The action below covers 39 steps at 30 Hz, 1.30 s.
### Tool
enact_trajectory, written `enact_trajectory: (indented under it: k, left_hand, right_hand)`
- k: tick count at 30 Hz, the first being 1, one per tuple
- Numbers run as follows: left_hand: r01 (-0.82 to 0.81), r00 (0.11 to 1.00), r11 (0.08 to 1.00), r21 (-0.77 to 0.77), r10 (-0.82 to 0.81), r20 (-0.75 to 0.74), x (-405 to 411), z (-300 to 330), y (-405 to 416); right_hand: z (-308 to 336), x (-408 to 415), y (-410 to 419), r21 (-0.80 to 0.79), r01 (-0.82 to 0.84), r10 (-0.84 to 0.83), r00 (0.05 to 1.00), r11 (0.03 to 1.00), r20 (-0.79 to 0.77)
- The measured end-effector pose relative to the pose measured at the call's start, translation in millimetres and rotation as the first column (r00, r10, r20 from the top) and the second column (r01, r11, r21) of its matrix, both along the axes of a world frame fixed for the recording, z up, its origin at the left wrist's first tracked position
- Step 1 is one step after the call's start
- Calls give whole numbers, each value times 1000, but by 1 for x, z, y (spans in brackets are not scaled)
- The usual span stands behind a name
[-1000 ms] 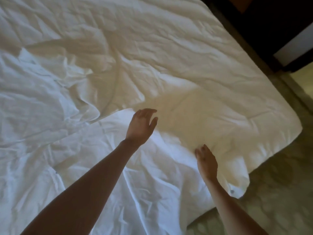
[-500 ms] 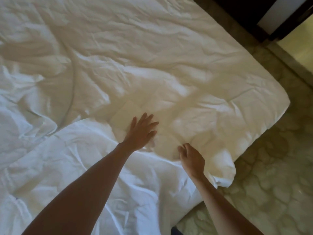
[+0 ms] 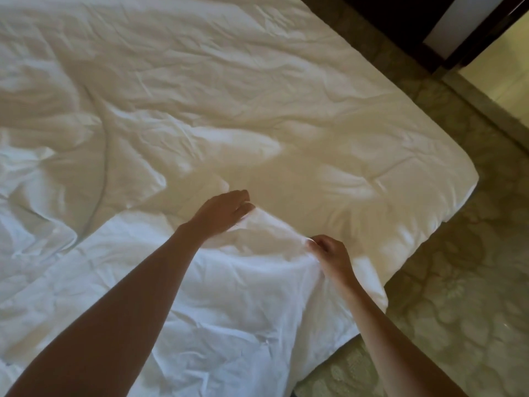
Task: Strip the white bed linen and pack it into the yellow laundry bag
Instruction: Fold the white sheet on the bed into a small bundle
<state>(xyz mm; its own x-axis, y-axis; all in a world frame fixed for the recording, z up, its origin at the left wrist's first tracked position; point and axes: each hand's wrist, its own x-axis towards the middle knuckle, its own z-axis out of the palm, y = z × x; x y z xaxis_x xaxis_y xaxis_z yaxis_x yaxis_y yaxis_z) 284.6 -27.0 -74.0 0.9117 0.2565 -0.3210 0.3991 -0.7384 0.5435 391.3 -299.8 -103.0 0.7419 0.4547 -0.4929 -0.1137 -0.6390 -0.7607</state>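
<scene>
Patterned carpet beside the bed; perhaps a dark doorframe beyond.

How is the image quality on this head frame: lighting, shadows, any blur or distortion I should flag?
Head view: warm, dappled light patches fall across the cream duvet and the patterned floor; the white sheet nearer the camera reads bluish; the left forearm is dark, in shade; the bed's edges bow from the wide-angle lens; fine detail is soft, mostly around the left hand and the right hand; no glare.

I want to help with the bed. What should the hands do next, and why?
Probably pull the sheet back toward the body: the right hand already pinches its edge and the left hand touches it, but it lies under the duvet.
</scene>
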Motion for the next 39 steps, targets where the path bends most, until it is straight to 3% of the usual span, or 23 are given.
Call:
enact_trajectory:
  k: [3,7,14,18,23,26,29,31,34,39]
  left_hand:
    - [0,1000,995,-95,-1,-6,8,-5,11]
    - [-35,998,999,-27,36,52,22,-4,11]
    - [-244,957,963,117,220,190,91,31,20]
    - [-266,939,954,135,225,260,133,42,32]
    - [-139,989,978,153,128,79,158,11,15]
    - [-47,999,981,188,45,18,152,-11,-18]
    - [16,1000,964,264,-15,-6,137,-27,-56]
    - [83,993,955,285,-54,-107,130,-37,-74]
    - [141,977,945,294,-85,-195,130,-46,-86]
    - [138,978,941,309,-81,-190,135,-55,-85]
  right_hand:
    - [-10,-3,-27,-3,87,-87,996,996,-36]
    - [-9,-2,-47,36,192,-190,981,981,-41]
    - [16,57,-12,155,83,-106,984,984,144]
    - [20,125,1,130,96,-126,961,987,248]
    - [-4,162,-6,-176,0,33,983,984,180]
    - [-18,145,-25,-206,44,23,951,978,309]
    - [-32,125,-53,-128,144,-70,886,981,459]
    - [-34,122,-65,-131,128,-42,854,983,518]
    - [-28,139,-69,-185,103,30,797,977,604]
    - [-34,152,-68,-400,169,172,707,901,686]
